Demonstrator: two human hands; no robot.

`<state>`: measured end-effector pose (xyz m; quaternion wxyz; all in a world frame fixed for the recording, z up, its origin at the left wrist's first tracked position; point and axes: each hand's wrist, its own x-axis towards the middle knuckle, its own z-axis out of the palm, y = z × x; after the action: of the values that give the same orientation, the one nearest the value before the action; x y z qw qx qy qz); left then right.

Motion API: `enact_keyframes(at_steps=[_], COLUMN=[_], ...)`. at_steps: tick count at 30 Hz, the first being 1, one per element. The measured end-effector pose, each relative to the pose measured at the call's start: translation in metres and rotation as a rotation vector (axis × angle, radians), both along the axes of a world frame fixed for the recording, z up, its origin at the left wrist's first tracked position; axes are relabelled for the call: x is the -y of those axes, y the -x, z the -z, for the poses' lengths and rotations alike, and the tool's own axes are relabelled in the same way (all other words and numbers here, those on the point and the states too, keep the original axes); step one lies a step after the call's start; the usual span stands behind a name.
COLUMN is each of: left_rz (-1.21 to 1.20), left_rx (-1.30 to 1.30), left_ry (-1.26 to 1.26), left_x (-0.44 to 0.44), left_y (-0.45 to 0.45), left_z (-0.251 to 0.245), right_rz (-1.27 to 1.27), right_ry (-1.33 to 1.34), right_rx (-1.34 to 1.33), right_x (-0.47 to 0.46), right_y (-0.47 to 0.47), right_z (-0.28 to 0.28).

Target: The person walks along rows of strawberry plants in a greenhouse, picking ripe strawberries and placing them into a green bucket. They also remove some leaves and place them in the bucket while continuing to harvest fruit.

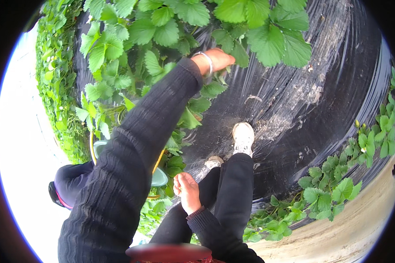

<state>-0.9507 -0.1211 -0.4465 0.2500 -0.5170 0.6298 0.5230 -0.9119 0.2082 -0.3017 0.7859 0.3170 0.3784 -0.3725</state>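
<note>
My left hand (215,60), with a silver bangle at the wrist, reaches in at the edge of a strawberry plant (151,65). Its fingers point down among the leaves, beside a drooping strawberry leaf (239,54); the fingertips are partly hidden, so I cannot tell whether they grip anything. Held low in front of my legs, my right hand (188,194) has its fingers curled in. A small pale speck shows at those fingers, too small to identify. Under my left forearm is a pale green container (159,177) with a yellow handle (158,161), partly covered by the sleeve.
Black plastic mulch film (217,131), dusty with dry soil, covers the ground around my shoes (243,136). Another strawberry row (326,194) runs along the lower right, and a further row (56,82) stands at far left. A purple cloth shape (72,184) shows beyond my left arm.
</note>
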Motion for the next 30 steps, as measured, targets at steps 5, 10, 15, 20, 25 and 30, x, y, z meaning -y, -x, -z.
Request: enact_keyframes(at_steps=[5,10,15,20,25,30], left_rz=[-0.659,-1.624,-1.546,-1.154,-0.530,0.259], left_rx=[-0.193,-0.603,-0.964,-0.807,-0.333,-0.285], left_ry=[0.191,0.589,0.098,-0.254,-0.244,-0.284], left_x=[-0.024,-0.028,-0.029,-0.073,-0.112,-0.165], left_y=[-0.028,-0.065,-0.046,-0.029,-0.048,-0.072], left_z=[-0.007,-0.046,-0.086,-0.107,-0.120,-0.136], right_rz=[0.027,0.043,0.056,0.095,0.229,0.096], right_ry=[0.023,0.008,0.006,-0.006,-0.031,0.086], right_rx=[-0.004,-0.003,0.006,-0.011,-0.158,-0.450], right_x=[0.003,0.004,0.005,0.006,0.010,0.015], right_y=[0.007,0.012,0.011,0.014,0.031,0.042], right_z=[-0.001,0.000,0.000,0.003,0.011,0.012])
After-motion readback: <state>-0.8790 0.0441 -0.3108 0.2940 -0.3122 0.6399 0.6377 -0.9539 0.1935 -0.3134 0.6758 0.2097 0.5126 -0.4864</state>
